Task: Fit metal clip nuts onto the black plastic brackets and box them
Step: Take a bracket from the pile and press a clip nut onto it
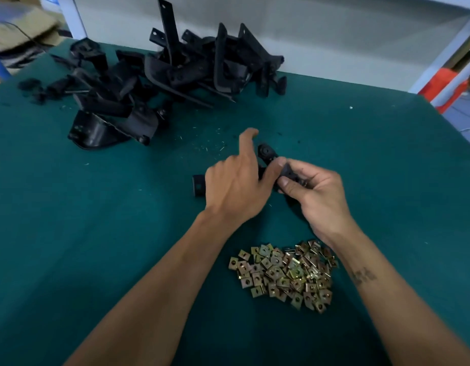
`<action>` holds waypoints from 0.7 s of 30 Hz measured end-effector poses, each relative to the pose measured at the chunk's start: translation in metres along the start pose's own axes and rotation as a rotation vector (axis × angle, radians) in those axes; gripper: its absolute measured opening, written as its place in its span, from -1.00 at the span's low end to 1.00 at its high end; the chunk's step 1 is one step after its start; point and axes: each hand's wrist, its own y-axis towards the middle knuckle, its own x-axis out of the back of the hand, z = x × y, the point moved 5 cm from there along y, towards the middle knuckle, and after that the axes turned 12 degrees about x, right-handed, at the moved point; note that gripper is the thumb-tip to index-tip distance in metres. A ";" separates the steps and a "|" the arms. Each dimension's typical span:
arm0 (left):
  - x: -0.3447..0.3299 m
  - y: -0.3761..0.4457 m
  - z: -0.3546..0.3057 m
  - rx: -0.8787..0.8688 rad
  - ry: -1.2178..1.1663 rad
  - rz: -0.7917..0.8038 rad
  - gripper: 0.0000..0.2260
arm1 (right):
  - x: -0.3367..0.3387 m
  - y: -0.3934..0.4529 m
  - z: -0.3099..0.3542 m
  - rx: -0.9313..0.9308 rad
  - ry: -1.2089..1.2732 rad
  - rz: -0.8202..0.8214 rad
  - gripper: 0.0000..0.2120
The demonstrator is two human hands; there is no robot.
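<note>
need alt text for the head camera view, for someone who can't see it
Over a green table, a person's left hand and right hand together hold one black plastic bracket. A loose pile of brass-coloured metal clip nuts lies near the person between the forearms, and a heap of more black brackets sits at the table's far left.

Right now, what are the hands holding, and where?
One black bracket: right hand pinches its near end; left hand grips its middle, index finger raised.
</note>
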 end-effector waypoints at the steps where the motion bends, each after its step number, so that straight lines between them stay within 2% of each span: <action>1: -0.002 -0.001 -0.001 -0.047 0.070 0.017 -0.50 | 0.003 -0.001 0.001 0.000 -0.035 0.012 -0.65; 4: -0.009 -0.001 0.001 -0.135 0.119 0.102 -0.55 | 0.029 -0.017 0.002 -0.032 -0.200 -0.093 -0.72; 7: -0.015 0.001 0.005 -0.152 0.094 0.153 -0.50 | 0.061 -0.056 0.006 -0.088 -0.157 -0.171 -0.73; 9: -0.019 0.002 0.005 -0.162 0.107 0.159 -0.39 | 0.073 -0.080 0.015 -0.092 -0.138 -0.109 -0.77; 12: -0.021 0.001 0.005 -0.179 0.093 0.192 -0.30 | 0.071 -0.103 0.024 -0.056 -0.390 0.099 -0.76; 14: -0.020 0.001 0.003 -0.186 0.089 0.206 -0.32 | 0.064 -0.109 0.027 -0.036 -0.528 0.160 -0.75; 21: -0.021 -0.002 -0.004 -0.218 0.126 0.223 -0.38 | 0.054 -0.104 0.032 -0.065 -0.560 0.080 -0.84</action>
